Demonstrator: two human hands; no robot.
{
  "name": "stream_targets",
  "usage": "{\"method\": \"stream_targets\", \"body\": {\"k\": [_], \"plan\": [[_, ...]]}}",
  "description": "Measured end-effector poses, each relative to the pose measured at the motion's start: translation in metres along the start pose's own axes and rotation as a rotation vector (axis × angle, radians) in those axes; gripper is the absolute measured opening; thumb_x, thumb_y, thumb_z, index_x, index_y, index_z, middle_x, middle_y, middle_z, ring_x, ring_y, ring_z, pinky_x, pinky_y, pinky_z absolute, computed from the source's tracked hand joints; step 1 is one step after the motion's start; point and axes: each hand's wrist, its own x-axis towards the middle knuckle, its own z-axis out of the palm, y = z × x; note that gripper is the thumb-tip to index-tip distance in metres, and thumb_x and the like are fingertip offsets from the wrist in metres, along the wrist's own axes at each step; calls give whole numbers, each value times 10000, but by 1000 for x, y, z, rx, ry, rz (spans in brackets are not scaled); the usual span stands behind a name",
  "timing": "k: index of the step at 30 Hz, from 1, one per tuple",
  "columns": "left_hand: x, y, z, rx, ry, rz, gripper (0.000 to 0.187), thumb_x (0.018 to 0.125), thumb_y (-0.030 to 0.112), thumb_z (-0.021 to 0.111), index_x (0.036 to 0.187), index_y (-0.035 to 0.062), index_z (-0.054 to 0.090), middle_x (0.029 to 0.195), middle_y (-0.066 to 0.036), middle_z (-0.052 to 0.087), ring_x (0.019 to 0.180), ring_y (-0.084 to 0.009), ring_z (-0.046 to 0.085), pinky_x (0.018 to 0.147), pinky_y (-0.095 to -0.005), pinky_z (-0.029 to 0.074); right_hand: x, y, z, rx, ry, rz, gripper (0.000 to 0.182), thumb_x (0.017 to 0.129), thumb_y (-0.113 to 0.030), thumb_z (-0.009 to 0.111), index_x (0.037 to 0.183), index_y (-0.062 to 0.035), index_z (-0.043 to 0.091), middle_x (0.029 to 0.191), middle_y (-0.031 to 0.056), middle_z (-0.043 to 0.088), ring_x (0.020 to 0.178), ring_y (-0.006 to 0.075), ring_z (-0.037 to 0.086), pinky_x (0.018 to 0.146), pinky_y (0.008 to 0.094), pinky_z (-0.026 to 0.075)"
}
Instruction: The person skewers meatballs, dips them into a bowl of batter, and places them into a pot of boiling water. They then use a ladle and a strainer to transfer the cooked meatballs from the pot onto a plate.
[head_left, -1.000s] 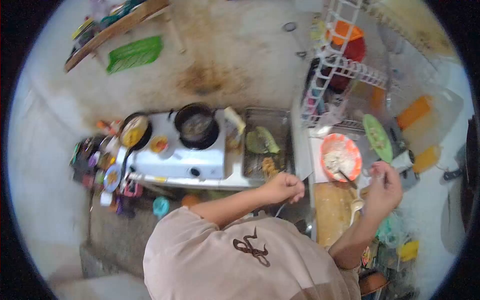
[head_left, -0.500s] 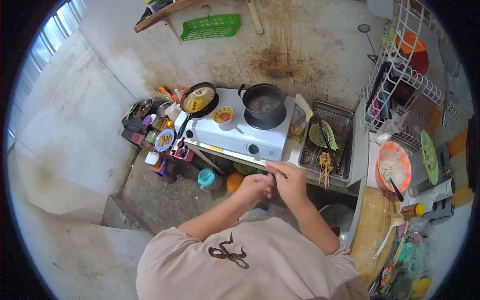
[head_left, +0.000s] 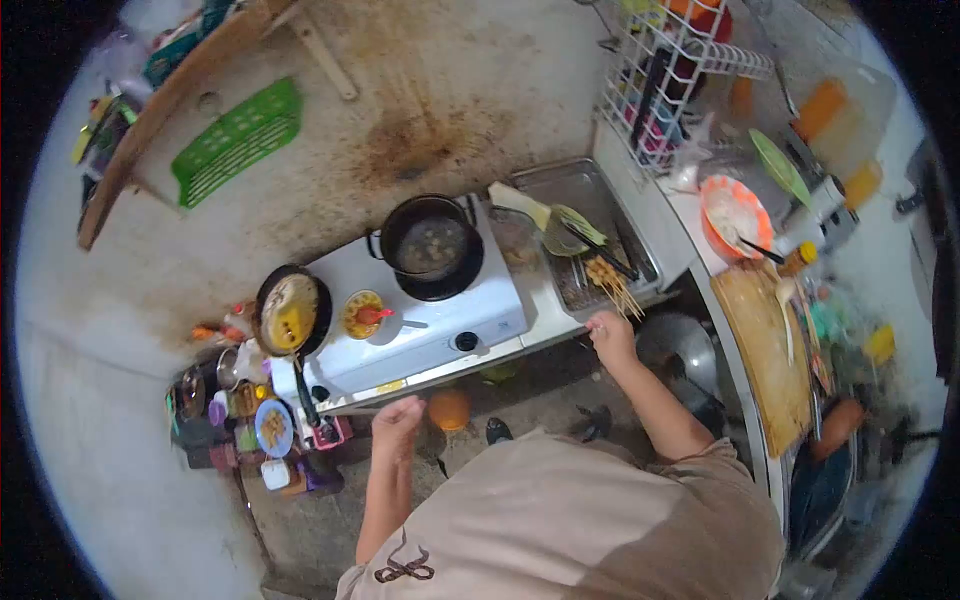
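My right hand [head_left: 611,338] reaches out at the counter's front edge, just below the stick ends of several skewers [head_left: 604,275]. Its fingers are half bent and a little apart, and I see nothing in them. These skewers of browned pieces lie on the metal draining tray [head_left: 575,292], beside black tongs [head_left: 612,255] and a green strainer [head_left: 572,232]. My left hand [head_left: 397,420] hangs in front of the stove, its fingers curled in with nothing showing between them. Nearest to it is the handle of the frying pan [head_left: 292,308], which holds oil and yellow food.
On the white stove [head_left: 430,340] stand a dark pot [head_left: 432,245] of liquid with pieces and a bowl [head_left: 363,315] with a red spoon. To the right are an orange bowl of flour [head_left: 735,215] and a wooden board [head_left: 765,370]. A blue plate of food [head_left: 273,428] stands left.
My hands were together in front of the stove and have parted: the left went left, the right towards the skewers. The view has turned and shifted to the right.
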Motion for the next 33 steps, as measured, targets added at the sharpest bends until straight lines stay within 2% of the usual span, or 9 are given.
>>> {"method": "stream_targets", "body": {"k": [6, 9, 16, 19, 24, 26, 29, 30, 33], "plan": [[71, -32, 14, 132, 3, -167, 111, 755, 147, 582, 678, 87, 532, 553, 37, 460, 427, -59, 379, 389, -180, 285, -1, -8, -46, 335, 123, 92, 276, 732, 119, 402, 940, 39, 564, 754, 121, 575, 634, 147, 574, 615, 242, 490], [118, -100, 28, -124, 44, -323, 75, 775, 138, 549, 748, 76, 515, 619, 22, 485, 466, -78, 400, 414, -198, 319, -7, -46, -106, 193, 204, 473, 71, 714, -17, 573, 762, 26, 603, 624, 70, 552, 506, 108, 522, 474, 215, 460], [99, -141, 119, -84, -210, -471, 270, 785, 52, 518, 1045, 5, 462, 904, -51, 577, 736, -128, 531, 540, -217, 414, -38, 53, -247, -216, 598, 159, 138, 736, -103, 556, 672, 18, 575, 570, 53, 516, 513, 110, 477, 502, 260, 392], [92, -134, 159, 147, -237, -406, 211, 737, 103, 603, 938, 70, 546, 833, 1, 589, 596, -78, 489, 472, -192, 369, -58, 57, -295, -406, 759, 73, 124, 754, -98, 518, 726, 11, 571, 570, 70, 512, 516, 138, 484, 504, 257, 394], [78, -130, 207, 99, -291, -417, 140, 709, 179, 645, 799, 118, 556, 714, 48, 553, 480, -66, 409, 410, -197, 281, -85, 76, -364, -567, 719, 116, 363, 537, 146, 446, 846, -28, 524, 788, 130, 534, 757, 272, 508, 678, 338, 400], [93, -149, 205, 69, -360, -484, 106, 744, 252, 605, 744, 177, 531, 658, 78, 521, 394, -70, 296, 382, -237, 229, -93, 100, -381, -746, 702, 86, 306, 572, 116, 464, 832, -34, 524, 793, 138, 531, 776, 295, 503, 697, 357, 393], [87, -165, 229, 133, -232, -535, 174, 801, 303, 503, 800, 128, 511, 573, 29, 468, 457, -118, 439, 470, -278, 375, -99, 137, -398, -727, 566, 123, 160, 650, 2, 511, 802, -41, 528, 796, 152, 528, 796, 336, 488, 702, 388, 382], [83, -168, 233, 151, -296, -525, 215, 808, 323, 482, 669, 161, 464, 445, 54, 327, 356, -105, 296, 367, -279, 263, -95, 130, -399, -716, 510, 110, 132, 665, -28, 523, 796, -40, 532, 799, 151, 529, 791, 335, 490, 698, 389, 382], [72, -176, 248, 86, -61, -613, 249, 801, 330, 491, 616, 172, 438, 402, 42, 243, 360, -104, 257, 350, -261, 192, -81, 142, -394, -671, 420, 233, 134, 681, -135, 595, 747, -24, 560, 776, 144, 540, 766, 313, 502, 696, 379, 385]]}}
